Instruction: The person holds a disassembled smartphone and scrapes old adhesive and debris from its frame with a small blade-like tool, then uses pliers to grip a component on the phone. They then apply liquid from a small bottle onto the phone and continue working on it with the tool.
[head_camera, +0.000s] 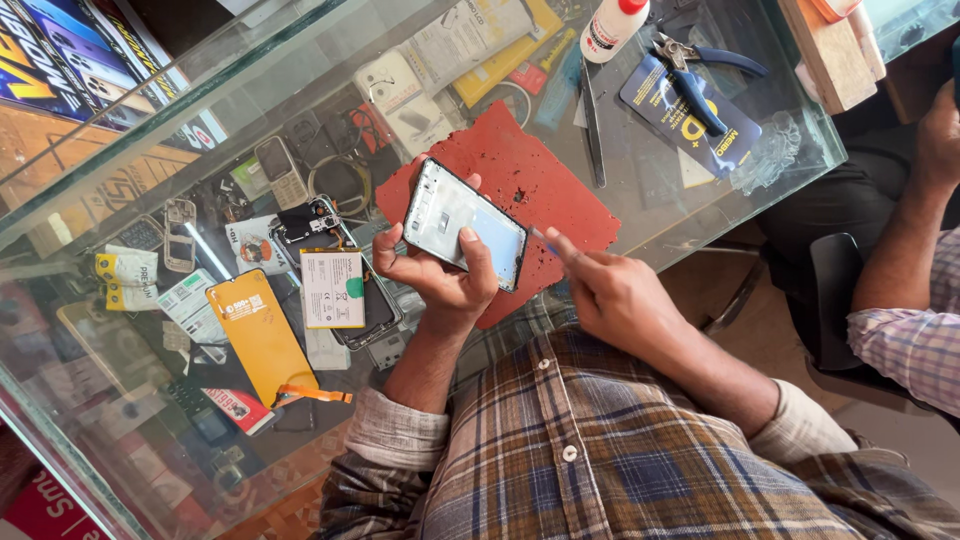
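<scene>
1. My left hand (440, 275) is clamped on the opened phone (465, 224), thumb across its lower face and fingers wrapped behind it, holding it tilted above the red mat (530, 175) rather than resting on it.
2. My right hand (610, 295) is closed around a thin tool (545, 240) whose tip meets the phone's right-hand edge; the tool is mostly hidden, so I cannot tell what kind it is.
3. The glass surface (700, 190) around the mat carries a white bottle (610, 25), blue-handled pliers (700, 80) on a dark card, tweezers (592, 130), a loose battery (332, 288) and a yellow back cover (262, 330).
4. Risk, as I judge it: the phone is held in mid-air by one hand only, so a hard push from the tool could twist it out of my grip and drop it onto the glass.
5. Second risk: the tip could skid off the edge and gouge the exposed inner face, or jab my left thumb just beside it.
6. Another person's arm (915, 200) sits well apart at the right, clear of my work.
</scene>
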